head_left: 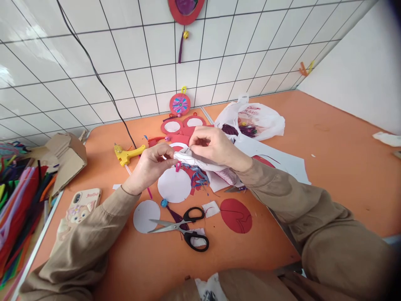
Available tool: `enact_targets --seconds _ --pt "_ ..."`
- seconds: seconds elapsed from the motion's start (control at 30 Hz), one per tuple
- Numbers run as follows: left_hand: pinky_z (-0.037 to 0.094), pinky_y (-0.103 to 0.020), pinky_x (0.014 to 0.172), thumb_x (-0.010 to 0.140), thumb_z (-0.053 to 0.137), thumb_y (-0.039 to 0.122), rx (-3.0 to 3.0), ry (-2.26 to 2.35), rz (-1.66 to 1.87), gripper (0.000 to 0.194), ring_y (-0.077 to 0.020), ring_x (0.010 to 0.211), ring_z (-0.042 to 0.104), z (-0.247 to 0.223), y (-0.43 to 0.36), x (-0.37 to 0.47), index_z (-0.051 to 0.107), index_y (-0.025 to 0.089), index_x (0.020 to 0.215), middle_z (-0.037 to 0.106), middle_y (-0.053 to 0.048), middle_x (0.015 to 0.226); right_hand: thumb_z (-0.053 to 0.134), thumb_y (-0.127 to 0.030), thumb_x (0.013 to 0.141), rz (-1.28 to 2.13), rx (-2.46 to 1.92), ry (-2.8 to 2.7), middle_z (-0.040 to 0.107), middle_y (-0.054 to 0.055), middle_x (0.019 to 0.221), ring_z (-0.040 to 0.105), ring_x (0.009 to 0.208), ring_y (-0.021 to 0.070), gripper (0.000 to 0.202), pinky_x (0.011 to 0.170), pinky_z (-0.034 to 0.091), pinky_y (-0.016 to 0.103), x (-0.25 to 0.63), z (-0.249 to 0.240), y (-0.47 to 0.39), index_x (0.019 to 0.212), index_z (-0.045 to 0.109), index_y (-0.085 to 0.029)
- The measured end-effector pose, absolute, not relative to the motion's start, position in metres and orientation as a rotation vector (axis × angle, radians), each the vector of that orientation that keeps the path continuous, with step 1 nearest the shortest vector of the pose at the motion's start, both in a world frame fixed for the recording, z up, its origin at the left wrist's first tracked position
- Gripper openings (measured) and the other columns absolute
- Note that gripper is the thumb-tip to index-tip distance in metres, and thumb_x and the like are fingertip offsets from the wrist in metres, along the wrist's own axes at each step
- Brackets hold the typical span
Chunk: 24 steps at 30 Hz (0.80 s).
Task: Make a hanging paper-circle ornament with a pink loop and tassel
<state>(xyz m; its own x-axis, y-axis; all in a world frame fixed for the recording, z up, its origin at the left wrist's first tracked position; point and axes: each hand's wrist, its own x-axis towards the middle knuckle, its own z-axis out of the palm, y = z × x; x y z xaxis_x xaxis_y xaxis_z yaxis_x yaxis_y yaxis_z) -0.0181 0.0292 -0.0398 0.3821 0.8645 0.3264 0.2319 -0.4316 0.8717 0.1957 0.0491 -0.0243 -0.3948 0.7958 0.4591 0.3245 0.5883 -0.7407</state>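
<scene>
My left hand [150, 164] pinches the left end of a crumpled white, bag-like piece [200, 161] with a pinkish part at its right end. Thumb and fingers of my right hand [213, 144] are closed on its upper edge. Just below lie a large white paper circle [173, 186], a pink loop [178, 167] and blue and red shreds [199, 175]. Nearer to me are black-handled scissors [175, 227] with their blades apart, a smaller white circle [145, 216], a blue bell [164, 203] with a purple tassel, and a red paper oval [236, 215].
A yellow glue gun [127, 154] and a phone [79, 209] lie to the left. Beyond the left edge are colourful pipe cleaners [19, 209] and cardboard [70, 159]. A white plastic bag [269, 119] and white paper [282, 161] sit right. Round red ornaments [179, 104] stand by the tiled wall.
</scene>
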Motion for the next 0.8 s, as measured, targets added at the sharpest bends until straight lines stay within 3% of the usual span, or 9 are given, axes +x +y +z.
enact_targets --seconds 0.17,0.27,0.37,0.5,0.57,0.7,0.8 --pt "0.046 -0.028 0.064 0.079 0.068 0.016 1.930 0.891 1.037 0.009 -0.0151 0.072 0.058 -0.039 0.026 -0.016 0.064 0.019 0.071 0.064 -0.003 0.076 0.053 -0.011 0.076 0.716 -0.895 -1.980 0.056 0.001 0.070 0.050 0.063 0.0120 0.013 0.057 0.040 0.028 0.199 -0.023 0.048 0.065 0.053 -0.019" --pt "0.044 -0.027 0.062 0.079 0.068 0.016 1.992 0.897 1.043 0.010 -0.0146 0.070 0.056 -0.041 0.023 -0.014 0.065 0.019 0.071 0.063 -0.003 0.074 0.059 -0.016 0.076 0.730 -0.807 -2.110 0.065 0.004 0.089 0.059 0.082 0.0165 0.008 0.066 0.047 0.029 0.201 -0.026 0.047 0.082 0.063 -0.020" --pt "0.041 -0.026 0.058 0.081 0.066 0.015 2.065 0.930 1.066 0.011 -0.0130 0.065 0.053 -0.044 0.020 -0.010 0.067 0.020 0.071 0.062 -0.002 0.073 0.062 -0.019 0.078 0.815 -0.722 -2.216 0.069 0.004 0.101 0.061 0.092 0.0182 0.023 0.075 0.050 0.030 0.199 -0.033 0.046 0.100 0.069 -0.022" --pt "0.039 -0.025 0.057 0.082 0.064 0.014 2.123 0.959 1.095 0.012 -0.0118 0.065 0.053 -0.045 0.016 -0.007 0.068 0.019 0.072 0.061 -0.002 0.073 0.065 -0.022 0.078 0.904 -0.780 -2.208 0.067 0.003 0.080 0.060 0.078 0.0155 0.007 0.069 0.048 0.029 0.195 -0.042 0.048 0.081 0.071 -0.020" --pt "0.039 -0.024 0.056 0.082 0.065 0.014 2.125 0.968 1.071 0.011 -0.0115 0.065 0.052 -0.044 0.016 -0.008 0.068 0.019 0.073 0.061 -0.002 0.074 0.066 -0.024 0.079 0.895 -0.789 -2.189 0.064 0.002 0.074 0.058 0.074 0.0149 0.008 0.067 0.047 0.029 0.195 -0.043 0.048 0.074 0.070 -0.019" --pt "0.039 -0.024 0.057 0.082 0.064 0.013 2.146 0.981 1.041 0.013 -0.0103 0.064 0.050 -0.041 0.015 -0.010 0.062 0.018 0.070 0.058 0.000 0.071 0.062 -0.025 0.081 0.896 -0.764 -2.056 0.068 0.006 0.087 0.062 0.087 0.0172 0.012 0.079 0.049 0.032 0.198 -0.036 0.047 0.076 0.068 -0.017" --pt "0.043 -0.023 0.060 0.083 0.063 0.015 2.076 0.953 1.000 0.013 -0.0112 0.072 0.055 -0.036 0.014 -0.010 0.059 0.017 0.071 0.062 -0.002 0.082 0.056 -0.022 0.083 0.936 -0.745 -2.020 0.069 0.006 0.091 0.064 0.091 0.0172 0.010 0.083 0.050 0.033 0.203 -0.029 0.048 0.079 0.063 -0.016"
